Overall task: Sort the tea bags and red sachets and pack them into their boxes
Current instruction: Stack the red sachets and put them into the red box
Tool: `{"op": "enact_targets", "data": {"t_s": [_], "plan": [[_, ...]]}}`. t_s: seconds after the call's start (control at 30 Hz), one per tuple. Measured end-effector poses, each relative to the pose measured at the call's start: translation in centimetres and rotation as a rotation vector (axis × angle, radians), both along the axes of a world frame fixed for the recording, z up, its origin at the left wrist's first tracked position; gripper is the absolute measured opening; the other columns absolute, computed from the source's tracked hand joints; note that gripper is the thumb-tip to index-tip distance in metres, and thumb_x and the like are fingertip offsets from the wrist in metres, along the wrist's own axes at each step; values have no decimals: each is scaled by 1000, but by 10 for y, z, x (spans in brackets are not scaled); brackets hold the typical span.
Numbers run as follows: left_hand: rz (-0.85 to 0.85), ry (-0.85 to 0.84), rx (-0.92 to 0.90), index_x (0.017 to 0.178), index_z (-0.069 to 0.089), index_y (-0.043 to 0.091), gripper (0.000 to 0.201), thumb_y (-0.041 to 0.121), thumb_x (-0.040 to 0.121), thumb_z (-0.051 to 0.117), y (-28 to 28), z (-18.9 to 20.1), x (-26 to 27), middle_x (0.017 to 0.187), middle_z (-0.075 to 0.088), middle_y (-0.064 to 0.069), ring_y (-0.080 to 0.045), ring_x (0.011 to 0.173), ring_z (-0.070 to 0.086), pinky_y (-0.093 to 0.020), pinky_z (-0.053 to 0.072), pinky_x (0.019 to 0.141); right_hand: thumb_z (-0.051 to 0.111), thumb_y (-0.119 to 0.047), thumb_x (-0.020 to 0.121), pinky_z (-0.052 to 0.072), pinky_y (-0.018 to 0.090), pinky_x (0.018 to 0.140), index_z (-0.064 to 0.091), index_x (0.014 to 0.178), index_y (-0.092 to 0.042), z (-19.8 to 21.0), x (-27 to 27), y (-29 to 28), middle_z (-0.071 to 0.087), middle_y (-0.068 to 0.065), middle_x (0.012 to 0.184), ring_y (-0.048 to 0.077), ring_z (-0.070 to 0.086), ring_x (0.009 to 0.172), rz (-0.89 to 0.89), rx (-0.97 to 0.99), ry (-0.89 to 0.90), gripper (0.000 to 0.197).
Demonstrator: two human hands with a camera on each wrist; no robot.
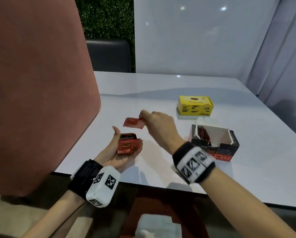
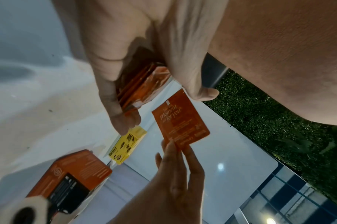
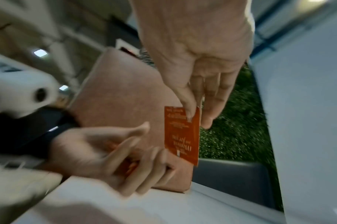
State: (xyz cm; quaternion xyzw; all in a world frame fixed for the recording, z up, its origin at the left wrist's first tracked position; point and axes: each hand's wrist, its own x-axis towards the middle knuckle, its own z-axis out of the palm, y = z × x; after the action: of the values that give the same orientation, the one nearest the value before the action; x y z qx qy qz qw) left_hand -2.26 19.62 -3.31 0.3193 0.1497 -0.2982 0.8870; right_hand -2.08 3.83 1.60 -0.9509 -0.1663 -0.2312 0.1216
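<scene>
My left hand lies palm up over the white table and holds a stack of red sachets, thumb on one side and fingers on the other; the stack shows edge-on in the left wrist view. Just above it my right hand pinches a single red sachet by its edge, seen also as the printed sachet between thumb and fingertips. To the right stands the open black-and-red box with several red sachets upright inside. The shut yellow tea box sits behind it.
A large pink chair back rises at the left, close to my left arm. A dark seat stands beyond the table's far left edge. White panels wall the back and right. Bare tabletop lies between my hands and the boxes.
</scene>
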Motion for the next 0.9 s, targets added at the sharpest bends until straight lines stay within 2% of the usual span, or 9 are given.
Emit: {"op": "enact_targets", "data": {"t_s": [0.13, 0.23, 0.3, 0.4, 0.5, 0.57, 0.63, 0.77, 0.9], "plan": [[-12, -82, 46, 99, 58, -4, 74, 65, 75, 47, -18, 8, -2, 89, 69, -21, -28, 76, 70, -36, 60, 67, 35, -11, 74, 48, 24, 52, 66, 81, -15, -22, -42, -6, 71, 0, 68, 22, 67, 64, 157, -180, -202, 32], [-96, -176, 99, 90, 62, -3, 38, 34, 86, 53, -31, 10, -10, 81, 71, -16, -23, 71, 71, -31, 58, 59, 32, -15, 76, 51, 22, 59, 67, 86, -17, -36, -52, -16, 74, -6, 79, 17, 69, 75, 171, -184, -104, 36], [-168, -231, 144, 82, 70, -2, 25, 13, 87, 50, -34, 7, -14, 80, 71, -15, -21, 71, 71, -32, 59, 63, 41, -13, 77, 51, 23, 65, 67, 90, -18, -41, -56, -24, 74, -7, 84, 16, 70, 83, 166, -205, -92, 30], [-272, -290, 186, 93, 66, 0, 19, 8, 82, 52, -34, 2, -17, 85, 66, -15, -21, 73, 68, -35, 57, 80, 63, -15, 80, 49, 34, 81, 61, 104, -13, -28, -60, -32, 70, 5, 105, 25, 61, 107, 169, -119, 19, 24], [-366, -377, 348, 99, 61, 3, 17, 0, 85, 52, -41, 4, -20, 93, 64, -17, -25, 83, 66, -35, 58, 78, 73, -31, 75, 34, 40, 104, 23, 144, -15, -11, -62, -36, 35, 10, 146, 26, 29, 136, 184, -28, 359, 87], [-446, -451, 406, 105, 60, 7, 26, -8, 87, 48, -50, 9, -26, 100, 65, -21, -32, 93, 65, -41, 58, 80, 76, -32, 72, 33, 47, 105, 0, 149, -25, -9, -58, -34, 16, 11, 154, 30, 22, 139, 185, -114, 427, 108], [-505, -492, 370, 109, 58, 9, 36, -14, 87, 42, -57, 12, -29, 106, 65, -21, -35, 102, 63, -49, 54, 85, 75, -32, 72, 43, 49, 96, 7, 147, -32, -12, -54, -35, 21, 10, 149, 34, 35, 130, 187, -168, 447, 102], [-531, -514, 351, 106, 57, 5, 38, -18, 87, 34, -61, 10, -29, 100, 67, -16, -27, 91, 68, -50, 53, 86, 70, -32, 75, 50, 39, 70, 39, 130, -29, -13, -53, -40, 37, 6, 127, 27, 43, 111, 197, -163, 399, 63], [-589, -509, 366, 94, 60, 2, 28, -18, 82, 45, -63, 10, -31, 85, 68, -13, -22, 80, 68, -41, 57, 81, 73, -34, 75, 49, 37, 82, 37, 133, -31, -11, -55, -50, 39, 6, 125, 23, 44, 111, 263, -65, 524, 69]]}}
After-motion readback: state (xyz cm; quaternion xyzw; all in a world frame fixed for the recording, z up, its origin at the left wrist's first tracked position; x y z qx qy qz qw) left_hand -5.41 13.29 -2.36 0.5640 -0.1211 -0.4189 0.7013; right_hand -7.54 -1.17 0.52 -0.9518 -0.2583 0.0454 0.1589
